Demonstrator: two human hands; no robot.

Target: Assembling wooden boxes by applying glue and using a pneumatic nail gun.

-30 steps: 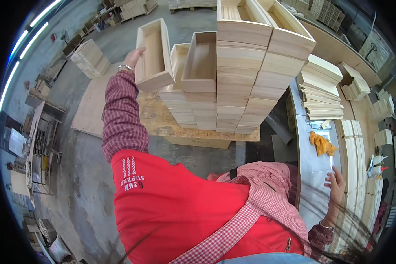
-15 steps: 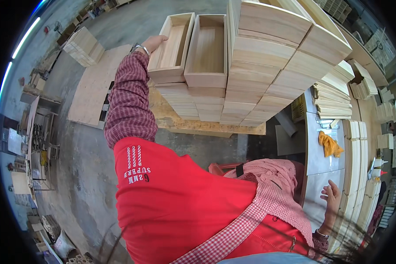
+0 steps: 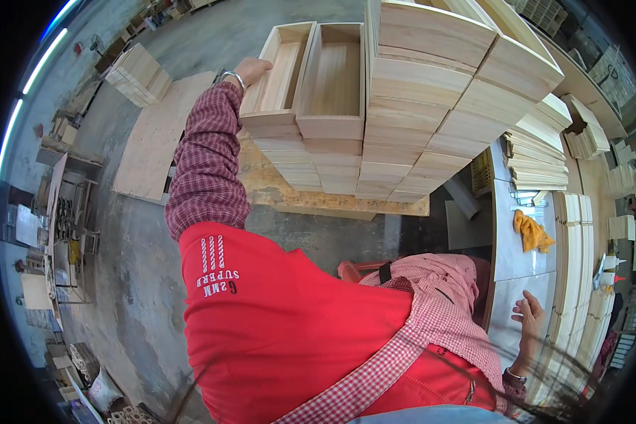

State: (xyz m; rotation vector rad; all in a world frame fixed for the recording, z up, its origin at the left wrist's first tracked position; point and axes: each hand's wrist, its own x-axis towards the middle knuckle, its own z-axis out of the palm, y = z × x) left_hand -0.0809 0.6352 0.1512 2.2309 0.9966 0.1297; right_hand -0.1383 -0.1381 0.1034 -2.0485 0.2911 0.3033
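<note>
My left hand (image 3: 253, 71), arm stretched forward, holds the left rim of an open wooden box (image 3: 283, 67) on top of the far-left stack. The fingertips reach over the rim; part of the grip is hidden. Right beside it stands a second open wooden box (image 3: 336, 78), its long wall close against the first. Both rest on piled boxes of the same pale wood. My right hand (image 3: 528, 318) hangs at the lower right by the white tabletop (image 3: 519, 304), fingers apart and slightly bent, with nothing in it.
Taller box stacks (image 3: 424, 92) rise at the right of the pile, on a wooden pallet board (image 3: 332, 201). An orange cloth (image 3: 532, 231) lies on the tabletop beside long wooden strips (image 3: 572, 233). Farther left are a plywood sheet (image 3: 155, 141) and another wooden stack (image 3: 139, 76).
My left hand and the box it holds have shifted slightly to the right, toward the neighbouring box. My right hand has barely moved.
</note>
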